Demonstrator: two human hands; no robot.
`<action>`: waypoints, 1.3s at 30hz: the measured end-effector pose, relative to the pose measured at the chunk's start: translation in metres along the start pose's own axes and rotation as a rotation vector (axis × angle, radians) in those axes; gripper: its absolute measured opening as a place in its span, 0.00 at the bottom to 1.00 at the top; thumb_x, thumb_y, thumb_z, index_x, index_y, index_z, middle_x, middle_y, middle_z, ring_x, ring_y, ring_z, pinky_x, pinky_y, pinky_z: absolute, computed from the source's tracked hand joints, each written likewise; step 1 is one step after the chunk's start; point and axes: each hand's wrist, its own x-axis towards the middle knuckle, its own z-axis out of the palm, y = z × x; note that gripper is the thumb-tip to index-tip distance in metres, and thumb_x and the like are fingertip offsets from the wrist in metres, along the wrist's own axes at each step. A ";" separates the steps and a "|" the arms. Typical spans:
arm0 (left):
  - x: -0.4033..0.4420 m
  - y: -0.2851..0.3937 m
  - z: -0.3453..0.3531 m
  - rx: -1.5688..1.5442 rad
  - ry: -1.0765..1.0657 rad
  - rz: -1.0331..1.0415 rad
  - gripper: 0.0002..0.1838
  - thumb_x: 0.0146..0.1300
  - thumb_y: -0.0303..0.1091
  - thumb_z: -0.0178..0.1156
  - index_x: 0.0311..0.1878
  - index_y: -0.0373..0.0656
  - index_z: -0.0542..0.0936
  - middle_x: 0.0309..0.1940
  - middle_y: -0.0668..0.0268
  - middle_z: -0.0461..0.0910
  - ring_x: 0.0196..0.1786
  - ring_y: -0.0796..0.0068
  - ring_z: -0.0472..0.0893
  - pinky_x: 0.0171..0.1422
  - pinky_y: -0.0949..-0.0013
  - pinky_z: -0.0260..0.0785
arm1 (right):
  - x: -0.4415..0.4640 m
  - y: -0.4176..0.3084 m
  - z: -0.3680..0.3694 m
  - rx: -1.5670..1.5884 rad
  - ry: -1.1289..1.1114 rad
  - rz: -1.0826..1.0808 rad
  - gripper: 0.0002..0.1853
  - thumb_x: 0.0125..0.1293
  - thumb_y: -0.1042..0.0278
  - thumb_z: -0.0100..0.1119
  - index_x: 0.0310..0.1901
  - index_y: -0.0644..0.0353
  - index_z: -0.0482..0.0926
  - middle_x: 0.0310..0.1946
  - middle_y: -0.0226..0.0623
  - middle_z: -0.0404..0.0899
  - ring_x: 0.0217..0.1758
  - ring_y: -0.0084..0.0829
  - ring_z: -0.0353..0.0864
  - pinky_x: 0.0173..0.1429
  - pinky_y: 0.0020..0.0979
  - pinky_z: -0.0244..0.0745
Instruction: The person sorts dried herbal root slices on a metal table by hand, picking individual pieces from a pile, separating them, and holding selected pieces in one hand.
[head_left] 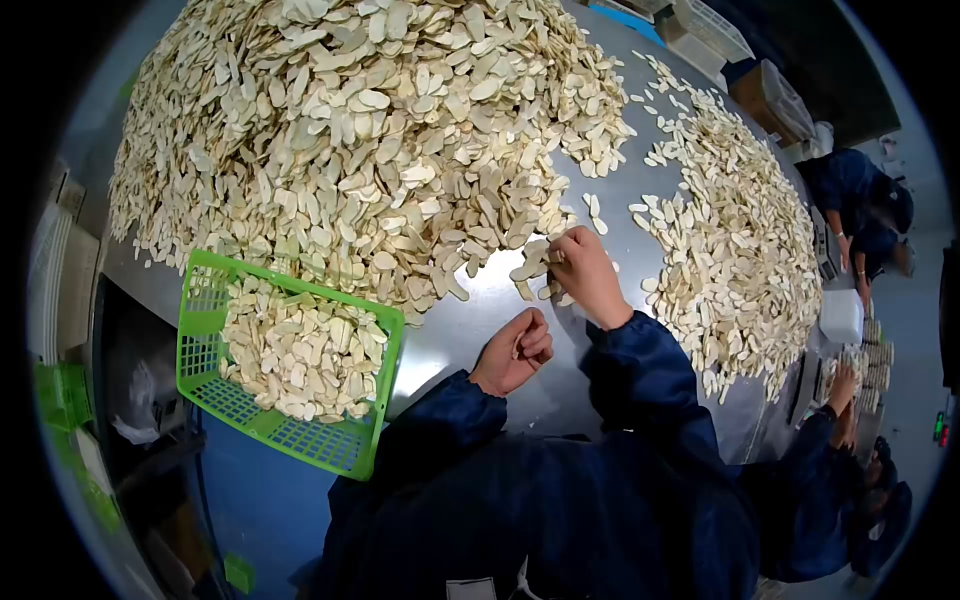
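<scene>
A large heap of pale dried slices (370, 130) covers the metal table (440, 345). At the heap's near edge my right hand (587, 275) has its fingers bent down and pinched by a few loose slices (532, 262); its fingertips hide what they hold, if anything. My left hand (513, 353) is half curled above the bare metal, fingers closed, their inside partly hidden. Left of it, a green plastic basket (275, 432) sits tilted at the table's edge, partly filled with slices (300, 350).
A second, smaller pile of slices (735, 240) lies to the right. Beyond it are a white container (841, 317), a cardboard box (772, 100) and white crates (708, 35). Co-workers in dark blue (850, 185) stand at the right. Dark shelving (140, 370) is at the left.
</scene>
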 end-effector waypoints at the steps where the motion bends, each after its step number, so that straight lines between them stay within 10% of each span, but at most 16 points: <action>1: 0.000 0.000 0.000 -0.014 -0.005 -0.004 0.10 0.73 0.41 0.48 0.38 0.46 0.73 0.20 0.77 0.58 0.24 0.85 0.60 0.41 0.76 0.66 | 0.001 -0.002 -0.003 0.077 -0.035 0.089 0.11 0.57 0.70 0.62 0.41 0.63 0.79 0.42 0.44 0.75 0.39 0.41 0.77 0.42 0.34 0.72; 8: 0.001 0.001 0.005 -0.088 0.044 -0.056 0.10 0.73 0.38 0.46 0.39 0.44 0.71 0.21 0.75 0.60 0.23 0.85 0.58 0.29 0.82 0.56 | -0.019 0.068 -0.026 0.644 0.027 0.518 0.06 0.61 0.72 0.59 0.34 0.67 0.78 0.20 0.24 0.71 0.22 0.15 0.68 0.27 0.21 0.63; 16: -0.004 0.006 0.008 0.073 0.026 -0.291 0.12 0.74 0.41 0.45 0.41 0.41 0.71 0.16 0.78 0.60 0.08 0.91 0.56 0.09 0.86 0.46 | -0.037 0.068 -0.055 0.186 0.170 0.535 0.10 0.59 0.72 0.59 0.40 0.66 0.80 0.21 0.36 0.78 0.24 0.24 0.75 0.31 0.26 0.70; 31: -0.005 0.007 0.012 0.265 -0.107 -0.441 0.13 0.72 0.40 0.51 0.43 0.38 0.73 0.14 0.78 0.60 0.09 0.93 0.53 0.13 0.86 0.43 | -0.007 -0.018 0.021 0.107 -0.063 -0.136 0.13 0.54 0.70 0.64 0.41 0.59 0.77 0.49 0.44 0.74 0.50 0.46 0.74 0.53 0.39 0.73; 36: -0.005 0.006 0.016 0.239 -0.126 -0.443 0.12 0.71 0.39 0.52 0.42 0.38 0.73 0.15 0.78 0.60 0.11 0.93 0.53 0.14 0.86 0.44 | -0.024 0.034 -0.022 0.364 0.063 0.401 0.08 0.58 0.72 0.62 0.36 0.68 0.78 0.26 0.45 0.78 0.25 0.36 0.77 0.32 0.31 0.71; 37: -0.005 0.006 0.016 0.248 -0.128 -0.464 0.13 0.71 0.40 0.52 0.41 0.38 0.72 0.15 0.77 0.60 0.11 0.93 0.53 0.15 0.86 0.44 | -0.024 0.021 -0.043 0.313 0.055 0.517 0.08 0.57 0.72 0.62 0.37 0.66 0.79 0.29 0.44 0.78 0.32 0.39 0.78 0.37 0.34 0.72; 39: -0.005 0.006 0.016 0.263 -0.131 -0.506 0.13 0.71 0.40 0.52 0.41 0.38 0.72 0.16 0.77 0.60 0.11 0.93 0.53 0.15 0.85 0.43 | -0.035 0.031 -0.046 -0.235 0.288 0.181 0.08 0.55 0.72 0.62 0.36 0.64 0.79 0.31 0.42 0.77 0.39 0.44 0.76 0.44 0.39 0.71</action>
